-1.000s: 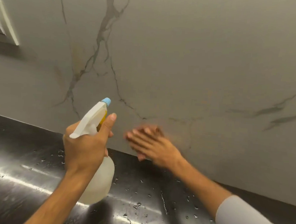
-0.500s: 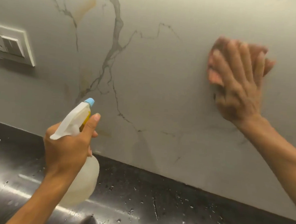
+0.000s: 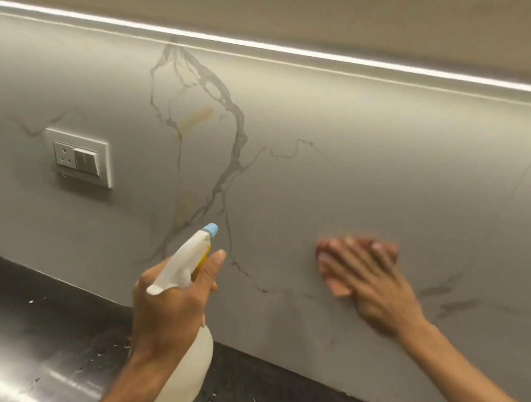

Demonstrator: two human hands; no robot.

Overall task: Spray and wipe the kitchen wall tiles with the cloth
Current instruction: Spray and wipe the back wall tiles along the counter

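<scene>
A: Lower centre of the frame: the left hand (image 3: 170, 313) grips a white spray bottle (image 3: 195, 361), its nozzle toward the veined wall tiles (image 3: 321, 188).
B: And the cloth (image 3: 338, 288)?
A: Right of centre, flat on the tiles under the right hand (image 3: 374, 285), whose straight fingers press it. It is blurred and looks pink.
B: Below?
A: A dark, droplet-flecked bench (image 3: 32, 326).

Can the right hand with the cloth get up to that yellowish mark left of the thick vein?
Probably yes. Bare wall lies between the right hand, flat on the cloth, and the yellowish mark up and left. The left hand holds the spray bottle lower, apparently off the wall.
</scene>
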